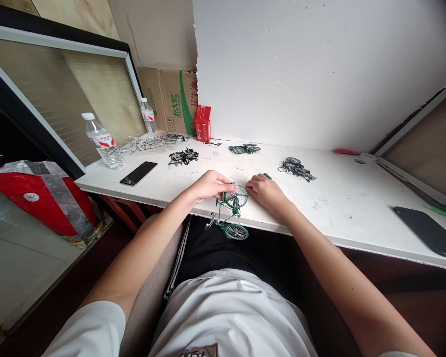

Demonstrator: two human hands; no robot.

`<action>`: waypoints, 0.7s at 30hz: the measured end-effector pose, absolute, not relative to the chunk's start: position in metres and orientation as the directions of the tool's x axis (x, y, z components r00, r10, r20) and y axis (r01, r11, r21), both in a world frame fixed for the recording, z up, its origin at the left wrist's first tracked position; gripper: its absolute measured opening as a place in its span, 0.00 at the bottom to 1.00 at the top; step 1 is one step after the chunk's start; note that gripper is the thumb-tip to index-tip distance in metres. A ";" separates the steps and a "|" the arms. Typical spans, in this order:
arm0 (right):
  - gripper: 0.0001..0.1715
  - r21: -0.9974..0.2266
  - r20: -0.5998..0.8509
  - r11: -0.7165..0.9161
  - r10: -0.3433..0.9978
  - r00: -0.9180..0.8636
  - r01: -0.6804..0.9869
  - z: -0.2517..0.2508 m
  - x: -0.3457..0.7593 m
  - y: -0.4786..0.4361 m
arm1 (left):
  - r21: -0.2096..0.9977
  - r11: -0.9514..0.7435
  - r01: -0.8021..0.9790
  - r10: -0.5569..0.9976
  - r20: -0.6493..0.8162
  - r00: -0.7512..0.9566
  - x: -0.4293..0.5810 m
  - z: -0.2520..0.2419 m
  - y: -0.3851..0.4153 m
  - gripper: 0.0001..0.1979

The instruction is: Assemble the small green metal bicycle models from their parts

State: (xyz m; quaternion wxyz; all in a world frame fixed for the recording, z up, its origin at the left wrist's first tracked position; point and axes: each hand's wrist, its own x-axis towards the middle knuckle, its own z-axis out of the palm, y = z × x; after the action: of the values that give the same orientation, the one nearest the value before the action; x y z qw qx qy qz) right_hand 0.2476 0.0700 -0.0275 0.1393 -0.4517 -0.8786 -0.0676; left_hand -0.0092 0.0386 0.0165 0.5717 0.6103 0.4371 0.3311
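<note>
A green model bicycle (233,210) hangs partly over the near edge of the white table, one wheel above the tabletop and the other beyond the edge. My left hand (213,187) pinches it at the upper wheel (236,197), from the left side. On the other side of that wheel, my right hand (264,190) is closed, fingertips close to the rim. A small green piece (267,176) shows just past its knuckles; what the fingers hold is mostly hidden.
Behind lie a green model bicycle (244,148) and dark ones, left (184,156) and right (297,168). A phone (139,173), water bottles (103,141) (148,117) and thin part frames (152,143) sit left, a red box (203,124) at the back, a black slab (429,232) right.
</note>
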 end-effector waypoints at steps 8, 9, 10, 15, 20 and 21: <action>0.19 0.086 0.274 0.554 0.786 -0.554 0.828 -0.026 0.242 0.069 | 0.985 0.017 0.174 0.897 -0.092 0.433 -0.009 0.013 0.040 0.28; 0.19 0.092 0.262 0.553 0.789 -0.556 0.828 -0.024 0.241 0.070 | 0.984 0.004 0.180 0.894 -0.084 0.440 -0.010 0.012 0.041 0.28; 0.18 0.097 0.248 0.552 0.792 -0.557 0.828 -0.022 0.240 0.071 | 0.983 -0.010 0.186 0.891 -0.076 0.447 -0.011 0.011 0.042 0.28; 0.16 0.172 0.125 0.516 0.833 -0.538 0.839 -0.009 0.233 0.075 | 0.978 -0.028 0.207 0.896 -0.067 0.440 -0.017 0.010 0.047 0.28; 0.18 0.311 0.028 0.496 0.848 -0.529 0.811 -0.006 0.227 0.081 | 0.982 0.006 0.188 0.901 -0.087 0.425 -0.019 0.011 0.048 0.27; 0.18 0.322 0.011 0.505 0.844 -0.536 0.801 -0.006 0.226 0.082 | 0.983 0.013 0.182 0.901 -0.091 0.425 -0.018 0.011 0.048 0.27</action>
State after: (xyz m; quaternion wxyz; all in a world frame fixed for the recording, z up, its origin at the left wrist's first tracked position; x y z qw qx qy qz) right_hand 0.2263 0.0820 -0.0058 -0.0738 -0.4759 -0.8642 -0.1457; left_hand -0.0184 0.0479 0.0106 0.5656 0.6267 0.4320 0.3174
